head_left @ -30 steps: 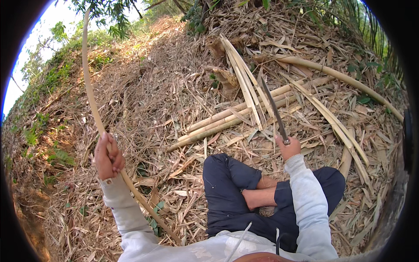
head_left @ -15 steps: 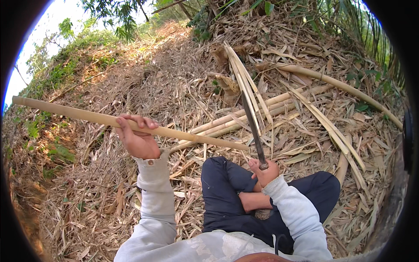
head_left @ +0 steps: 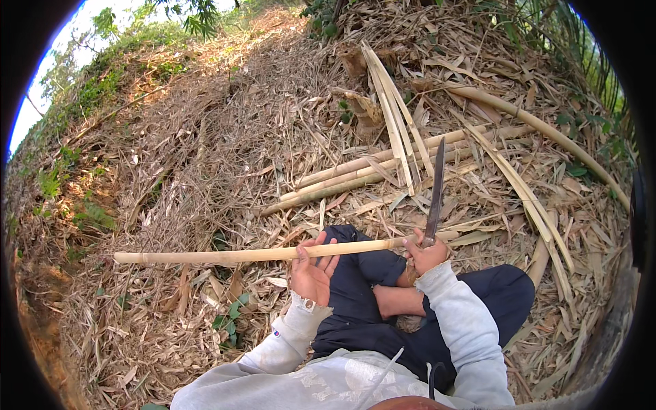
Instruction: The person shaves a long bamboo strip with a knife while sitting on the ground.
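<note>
A long pale bamboo pole (head_left: 225, 257) lies almost level across my front, its far end out to the left. Near its middle, above my knee, my left hand (head_left: 313, 272) grips it palm up, with the thumb in front and fingers behind. My right hand (head_left: 427, 255) is closed round the handle of a machete (head_left: 436, 188), whose dark blade points up and away from me. The pole's right end meets my right hand at the machete's base; whether those fingers also hold the pole is hard to make out.
I sit cross-legged in dark trousers (head_left: 355, 301) on dry leaf litter. Ahead lie several bamboo poles (head_left: 369, 171) and split bamboo strips (head_left: 391, 113) propped by a cut stump (head_left: 365, 113). More strips (head_left: 519, 184) and a curved pole (head_left: 540, 126) are at right.
My left hand has come down and right, bringing the pole from a slant to nearly level. Its right end now reaches my right hand. The machete blade has tipped rightward.
</note>
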Demonstrator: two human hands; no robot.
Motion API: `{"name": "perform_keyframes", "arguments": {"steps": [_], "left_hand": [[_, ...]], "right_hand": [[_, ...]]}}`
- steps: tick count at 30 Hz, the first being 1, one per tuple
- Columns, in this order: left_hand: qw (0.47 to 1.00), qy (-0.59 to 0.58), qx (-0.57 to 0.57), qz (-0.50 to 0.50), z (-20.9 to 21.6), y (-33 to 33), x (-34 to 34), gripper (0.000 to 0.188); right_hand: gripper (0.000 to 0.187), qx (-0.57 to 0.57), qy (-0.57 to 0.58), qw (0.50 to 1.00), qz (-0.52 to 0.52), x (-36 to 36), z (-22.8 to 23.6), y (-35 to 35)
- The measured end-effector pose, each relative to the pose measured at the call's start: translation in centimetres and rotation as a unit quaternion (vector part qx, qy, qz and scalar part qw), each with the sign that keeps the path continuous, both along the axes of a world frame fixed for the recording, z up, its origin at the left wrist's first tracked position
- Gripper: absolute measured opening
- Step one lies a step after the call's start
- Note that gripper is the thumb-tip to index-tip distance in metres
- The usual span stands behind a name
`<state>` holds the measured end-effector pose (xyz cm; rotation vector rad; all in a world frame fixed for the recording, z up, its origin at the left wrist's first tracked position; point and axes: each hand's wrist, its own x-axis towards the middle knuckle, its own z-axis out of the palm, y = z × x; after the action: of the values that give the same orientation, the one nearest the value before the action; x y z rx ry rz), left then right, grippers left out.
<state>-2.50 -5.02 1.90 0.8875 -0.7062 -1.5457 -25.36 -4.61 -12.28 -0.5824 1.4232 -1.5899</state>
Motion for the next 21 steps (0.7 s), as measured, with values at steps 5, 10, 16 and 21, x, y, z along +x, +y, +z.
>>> {"name": "perform_keyframes", "arguments": {"steps": [5,10,16,21], "left_hand": [[0.999,0.002,0.046,0.014,-1.7,0.8,1.4,0.035],[0.999,0.001,0.051,-0.013,-1.8,0.0,2.1,0.038],[0.925,-0.249,0.240,-0.156,-1.7,2.1,4.8,0.047],[0.430,-0.765,-0.473,-0.075,5.2,3.4,3.3,0.058]], "right_hand": [[0.023,-0.024,0.103,0.989,0.102,0.9,2.5,0.6],[0.037,-0.045,0.275,0.950,0.143,1.0,2.2,1.2],[0.046,0.022,0.322,0.935,0.145,0.9,2.1,1.0],[0.046,0.030,0.331,0.936,0.116,-0.9,3.7,1.2]]}}
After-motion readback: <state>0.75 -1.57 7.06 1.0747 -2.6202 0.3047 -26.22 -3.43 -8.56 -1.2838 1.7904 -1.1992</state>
